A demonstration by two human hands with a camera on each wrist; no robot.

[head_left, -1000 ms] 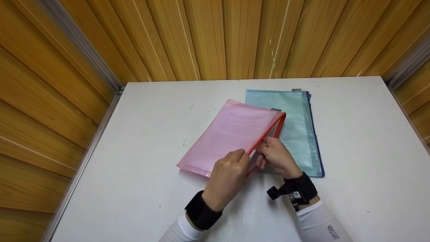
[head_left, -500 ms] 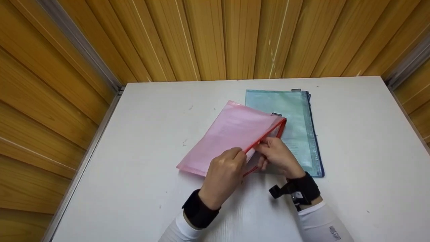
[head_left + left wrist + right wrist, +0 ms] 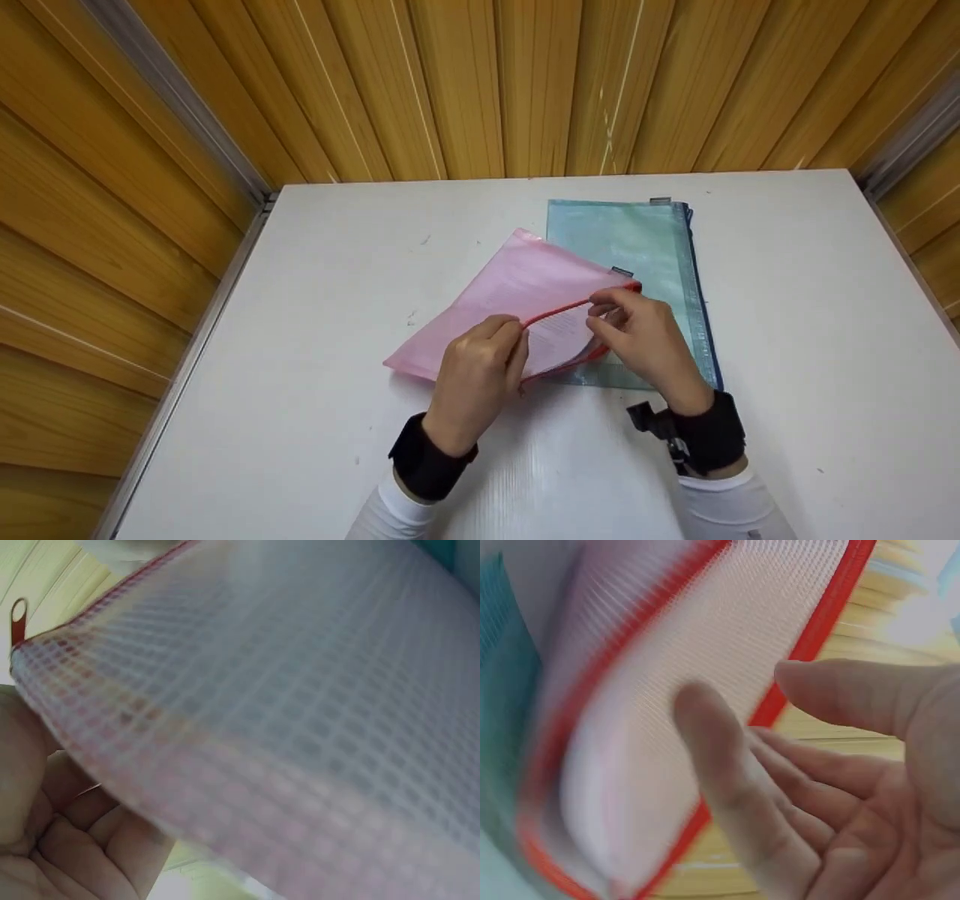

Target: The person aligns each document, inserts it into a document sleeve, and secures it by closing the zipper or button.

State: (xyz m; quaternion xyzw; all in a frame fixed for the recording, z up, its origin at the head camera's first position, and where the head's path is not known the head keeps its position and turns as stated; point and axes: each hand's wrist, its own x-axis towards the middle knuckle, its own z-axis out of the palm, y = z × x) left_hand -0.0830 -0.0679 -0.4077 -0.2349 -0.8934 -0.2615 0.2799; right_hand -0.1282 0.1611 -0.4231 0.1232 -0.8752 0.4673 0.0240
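Observation:
A pink mesh zip pouch (image 3: 510, 285) with red zip edges gapes towards the front right in the head view. Printed white paper (image 3: 551, 341) shows through its mouth. My left hand (image 3: 476, 371) grips the pouch at the near end of its upper red edge; a red zip pull (image 3: 19, 619) hangs from that corner in the left wrist view. At the farther part of the same edge is my right hand (image 3: 649, 334), fingertips right at the zip strip. Its thumb and index finger (image 3: 705, 720) stand apart in the right wrist view, not pinched together.
A teal zip pouch (image 3: 615, 232) with a dark blue zip edge lies flat, partly under the pink one. Both rest on a white table (image 3: 315, 315). Wood-look panels (image 3: 465, 90) rise behind it.
My right hand has come out of the pouch's mouth and shifted right. My left hand has drawn the red edge left and slightly down; the mouth now shows more paper.

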